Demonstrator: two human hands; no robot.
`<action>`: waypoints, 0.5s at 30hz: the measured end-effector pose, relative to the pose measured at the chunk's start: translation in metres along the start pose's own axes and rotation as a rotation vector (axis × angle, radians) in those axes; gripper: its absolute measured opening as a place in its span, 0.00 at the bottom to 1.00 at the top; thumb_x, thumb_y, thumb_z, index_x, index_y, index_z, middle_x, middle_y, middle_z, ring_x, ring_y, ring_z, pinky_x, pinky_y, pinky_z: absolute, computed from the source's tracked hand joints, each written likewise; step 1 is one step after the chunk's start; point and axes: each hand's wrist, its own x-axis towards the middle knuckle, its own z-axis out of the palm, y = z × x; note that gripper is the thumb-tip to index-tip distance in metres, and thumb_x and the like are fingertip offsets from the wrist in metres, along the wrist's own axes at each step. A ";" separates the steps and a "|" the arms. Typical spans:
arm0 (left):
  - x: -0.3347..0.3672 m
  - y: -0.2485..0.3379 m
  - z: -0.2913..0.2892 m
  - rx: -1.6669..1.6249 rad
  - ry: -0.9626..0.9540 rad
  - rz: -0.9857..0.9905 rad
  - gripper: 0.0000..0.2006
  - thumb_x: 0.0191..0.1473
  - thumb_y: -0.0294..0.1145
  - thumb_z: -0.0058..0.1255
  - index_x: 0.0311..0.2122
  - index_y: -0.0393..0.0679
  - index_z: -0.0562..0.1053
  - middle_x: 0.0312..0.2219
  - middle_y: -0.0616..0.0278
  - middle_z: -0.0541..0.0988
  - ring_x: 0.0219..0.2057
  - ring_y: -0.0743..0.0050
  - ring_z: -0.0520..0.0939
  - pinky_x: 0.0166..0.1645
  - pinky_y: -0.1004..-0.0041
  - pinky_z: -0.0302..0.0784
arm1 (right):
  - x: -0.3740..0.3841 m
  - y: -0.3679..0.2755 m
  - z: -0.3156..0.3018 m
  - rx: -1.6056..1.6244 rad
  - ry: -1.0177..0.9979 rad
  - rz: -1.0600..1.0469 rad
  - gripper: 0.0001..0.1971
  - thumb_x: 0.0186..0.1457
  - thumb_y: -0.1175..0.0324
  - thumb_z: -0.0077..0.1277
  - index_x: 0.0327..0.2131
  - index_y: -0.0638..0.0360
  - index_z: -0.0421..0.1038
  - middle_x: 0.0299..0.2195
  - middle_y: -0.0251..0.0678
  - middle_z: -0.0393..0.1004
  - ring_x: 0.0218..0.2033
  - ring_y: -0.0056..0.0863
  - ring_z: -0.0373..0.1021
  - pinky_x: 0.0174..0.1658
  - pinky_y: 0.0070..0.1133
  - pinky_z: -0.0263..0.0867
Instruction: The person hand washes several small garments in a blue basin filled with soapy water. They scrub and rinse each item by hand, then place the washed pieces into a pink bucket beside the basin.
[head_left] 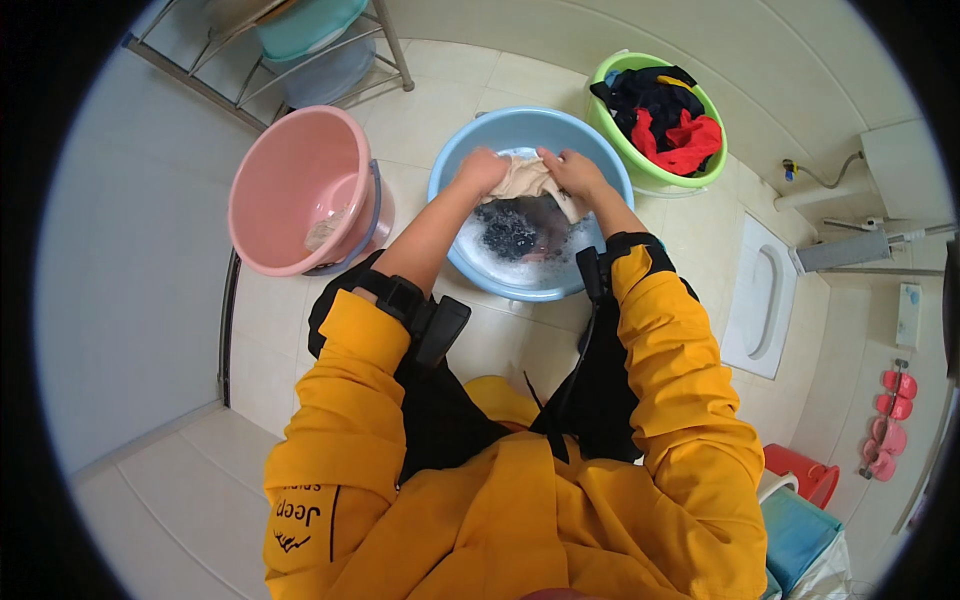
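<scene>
Beige cloth (pixel 528 180) bunched between both hands over the blue basin (pixel 600 165); left hand (pixel 480 170) and right hand (pixel 573 172) each closed tight on one end. Dark laundry (pixel 510 230) sits in suds below. Pink bucket (pixel 290 190) left, green basin (pixel 650 170) with black and red clothes right, on tiled floor (pixel 440 110).

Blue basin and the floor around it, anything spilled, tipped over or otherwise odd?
Nothing stands out. Both hands, left hand and right hand, grip a beige cloth over the upright blue basin; suds stay inside. The pink bucket and green basin stand upright.
</scene>
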 end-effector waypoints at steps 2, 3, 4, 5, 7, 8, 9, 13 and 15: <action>-0.003 -0.009 -0.003 0.166 0.136 0.047 0.22 0.41 0.42 0.46 0.42 0.40 0.66 0.37 0.49 0.71 0.39 0.58 0.72 0.44 0.68 0.65 | 0.005 0.007 0.006 -0.031 -0.125 0.006 0.30 0.43 0.44 0.41 0.36 0.67 0.67 0.35 0.50 0.68 0.39 0.41 0.65 0.41 0.28 0.60; -0.007 -0.011 -0.005 0.261 0.178 0.056 0.24 0.40 0.43 0.47 0.43 0.41 0.66 0.37 0.47 0.71 0.41 0.54 0.71 0.44 0.67 0.65 | 0.007 0.010 0.009 -0.053 -0.166 0.012 0.29 0.43 0.46 0.44 0.36 0.67 0.67 0.35 0.50 0.68 0.39 0.41 0.65 0.41 0.27 0.60; -0.009 -0.011 -0.009 0.243 0.162 0.078 0.23 0.40 0.42 0.48 0.42 0.41 0.67 0.37 0.48 0.71 0.41 0.57 0.71 0.45 0.69 0.65 | 0.011 0.011 0.015 -0.247 -0.237 -0.041 0.25 0.39 0.53 0.50 0.36 0.65 0.67 0.38 0.48 0.68 0.40 0.39 0.65 0.42 0.27 0.60; -0.012 -0.011 -0.012 0.236 0.137 0.097 0.22 0.40 0.41 0.48 0.41 0.41 0.67 0.37 0.48 0.71 0.41 0.57 0.71 0.44 0.70 0.65 | 0.015 0.013 0.023 -0.311 -0.285 -0.085 0.24 0.39 0.54 0.50 0.36 0.64 0.67 0.38 0.47 0.67 0.40 0.38 0.65 0.42 0.27 0.60; -0.018 -0.008 -0.020 0.233 0.094 0.143 0.21 0.40 0.41 0.48 0.40 0.41 0.68 0.37 0.49 0.71 0.41 0.59 0.71 0.44 0.70 0.65 | 0.017 0.019 0.045 -0.495 -0.339 -0.077 0.22 0.39 0.57 0.51 0.37 0.62 0.67 0.39 0.46 0.67 0.42 0.37 0.65 0.43 0.27 0.60; -0.021 -0.006 -0.022 0.196 0.090 0.128 0.19 0.40 0.39 0.49 0.38 0.42 0.69 0.37 0.50 0.72 0.40 0.58 0.71 0.44 0.70 0.65 | 0.022 0.020 0.058 -0.501 -0.398 -0.051 0.21 0.39 0.58 0.50 0.37 0.61 0.68 0.39 0.45 0.67 0.42 0.36 0.64 0.43 0.27 0.60; -0.022 -0.004 -0.025 0.213 0.071 0.144 0.19 0.40 0.39 0.48 0.39 0.42 0.68 0.38 0.51 0.71 0.40 0.59 0.71 0.44 0.71 0.65 | 0.023 0.021 0.073 -0.520 -0.465 -0.012 0.20 0.40 0.59 0.49 0.37 0.60 0.68 0.39 0.44 0.67 0.42 0.35 0.64 0.44 0.27 0.59; -0.025 -0.002 -0.033 0.284 -0.051 0.187 0.20 0.40 0.39 0.49 0.40 0.41 0.68 0.39 0.52 0.70 0.40 0.60 0.71 0.44 0.72 0.65 | 0.027 0.033 0.099 -0.862 -0.673 -0.202 0.17 0.43 0.62 0.45 0.39 0.57 0.68 0.41 0.41 0.67 0.44 0.33 0.64 0.45 0.27 0.58; -0.022 -0.003 -0.030 0.309 -0.146 0.197 0.22 0.37 0.39 0.51 0.41 0.40 0.67 0.39 0.52 0.70 0.40 0.60 0.71 0.44 0.72 0.65 | 0.027 0.024 0.094 -0.666 -0.386 -0.010 0.17 0.40 0.64 0.46 0.38 0.56 0.68 0.39 0.42 0.68 0.40 0.34 0.66 0.42 0.26 0.60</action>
